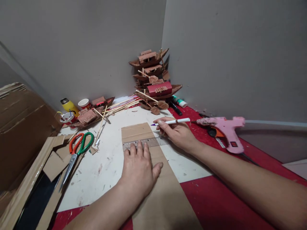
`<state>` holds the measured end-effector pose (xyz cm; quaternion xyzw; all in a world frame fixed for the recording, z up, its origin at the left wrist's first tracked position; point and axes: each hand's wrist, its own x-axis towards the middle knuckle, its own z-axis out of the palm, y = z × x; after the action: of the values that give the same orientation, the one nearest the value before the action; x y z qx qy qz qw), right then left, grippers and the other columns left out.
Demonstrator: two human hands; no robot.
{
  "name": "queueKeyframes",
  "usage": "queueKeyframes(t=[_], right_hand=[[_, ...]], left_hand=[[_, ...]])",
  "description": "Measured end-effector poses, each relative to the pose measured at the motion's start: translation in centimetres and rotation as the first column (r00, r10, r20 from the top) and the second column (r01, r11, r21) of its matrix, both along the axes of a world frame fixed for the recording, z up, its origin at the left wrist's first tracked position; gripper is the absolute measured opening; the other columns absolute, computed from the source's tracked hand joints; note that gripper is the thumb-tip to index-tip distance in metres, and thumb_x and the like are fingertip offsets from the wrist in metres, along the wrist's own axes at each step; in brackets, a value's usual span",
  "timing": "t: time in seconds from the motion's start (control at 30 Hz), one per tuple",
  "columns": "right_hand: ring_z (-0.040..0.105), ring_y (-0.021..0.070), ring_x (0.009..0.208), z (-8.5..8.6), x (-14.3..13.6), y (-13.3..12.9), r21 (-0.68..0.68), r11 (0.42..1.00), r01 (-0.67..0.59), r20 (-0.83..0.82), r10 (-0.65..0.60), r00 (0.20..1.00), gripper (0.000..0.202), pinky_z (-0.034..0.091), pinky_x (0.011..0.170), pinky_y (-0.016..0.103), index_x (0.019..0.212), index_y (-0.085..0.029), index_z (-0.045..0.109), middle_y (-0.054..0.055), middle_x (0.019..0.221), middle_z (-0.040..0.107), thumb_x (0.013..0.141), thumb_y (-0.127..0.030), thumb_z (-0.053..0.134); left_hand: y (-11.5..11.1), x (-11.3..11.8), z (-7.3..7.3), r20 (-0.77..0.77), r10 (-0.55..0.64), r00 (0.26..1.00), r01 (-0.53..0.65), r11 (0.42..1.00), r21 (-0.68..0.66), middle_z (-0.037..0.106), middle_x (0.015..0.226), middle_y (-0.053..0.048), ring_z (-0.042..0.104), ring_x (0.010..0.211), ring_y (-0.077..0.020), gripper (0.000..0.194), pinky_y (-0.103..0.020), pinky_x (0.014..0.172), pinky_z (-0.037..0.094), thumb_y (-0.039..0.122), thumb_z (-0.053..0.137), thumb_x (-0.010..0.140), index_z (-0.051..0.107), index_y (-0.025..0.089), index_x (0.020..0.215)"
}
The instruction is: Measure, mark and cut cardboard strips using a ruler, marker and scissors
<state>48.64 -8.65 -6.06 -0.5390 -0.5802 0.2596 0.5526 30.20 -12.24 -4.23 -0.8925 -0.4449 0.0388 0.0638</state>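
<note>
A long cardboard strip lies on a white sheet over the red table. Across its far part rests a clear ruler. My left hand lies flat on the strip, fingertips on the ruler, thumb out to the right. In my right hand is a white pen, its purple tip pointing left just past the strip's right edge. The right hand is above the ruler's right end, which it partly hides.
Scissors lie on cardboard pieces at left, beside a large box. Model boats are stacked at the back corner, near sticks and cups. A pink glue gun lies at right.
</note>
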Motion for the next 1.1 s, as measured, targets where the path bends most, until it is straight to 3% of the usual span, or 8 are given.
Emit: queueKeyframes(t=[0.3,0.53,0.73,1.1], right_hand=[[0.056,0.0157,0.062,-0.2,0.1,-0.2,0.01,1.0,-0.004,0.075,0.003,0.997,0.038,0.044,0.054,0.028,0.09,-0.018,0.064,0.005,0.073,0.063,0.093,-0.052,0.048],[0.049,0.0114,0.053,-0.4,-0.2,0.3,-0.044,0.996,-0.078,-0.138,0.071,0.988,0.031,0.039,0.049,0.025,0.083,-0.019,0.055,0.0,0.065,0.059,0.087,-0.049,0.058],[0.045,0.0103,0.052,-0.6,-0.4,0.8,-0.066,0.986,-0.152,-0.067,0.147,0.987,0.029,0.036,0.051,0.024,0.073,-0.018,0.052,-0.004,0.058,0.051,0.085,-0.044,0.059],[0.048,0.0109,0.054,-0.9,-0.4,1.3,-0.103,0.975,-0.198,-0.03,0.196,0.98,0.026,0.039,0.053,0.024,0.074,-0.018,0.05,-0.003,0.06,0.052,0.088,-0.041,0.053]], left_hand=[[0.0,-0.1,0.0,0.009,-0.006,1.0,0.006,0.999,-0.032,0.043,0.147,-0.02,0.044,0.127,-0.0399,0.072,-0.054,0.098,0.041,0.055,0.035,0.093,0.037,0.006,0.145],[0.2,-0.1,-0.1,0.004,-0.027,1.0,0.027,1.0,0.009,0.046,0.145,-0.019,0.047,0.124,-0.0389,0.07,-0.053,0.097,0.041,0.055,0.034,0.093,0.039,0.007,0.144],[0.3,0.0,-0.1,0.023,-0.044,0.999,0.044,0.999,0.018,0.048,0.143,-0.021,0.048,0.122,-0.0403,0.068,-0.053,0.095,0.042,0.052,0.038,0.093,0.042,0.006,0.143],[0.4,0.1,0.1,-0.006,-0.054,0.999,0.055,0.998,0.032,0.048,0.143,-0.022,0.049,0.121,-0.0406,0.068,-0.053,0.093,0.043,0.051,0.039,0.093,0.041,0.004,0.143]])
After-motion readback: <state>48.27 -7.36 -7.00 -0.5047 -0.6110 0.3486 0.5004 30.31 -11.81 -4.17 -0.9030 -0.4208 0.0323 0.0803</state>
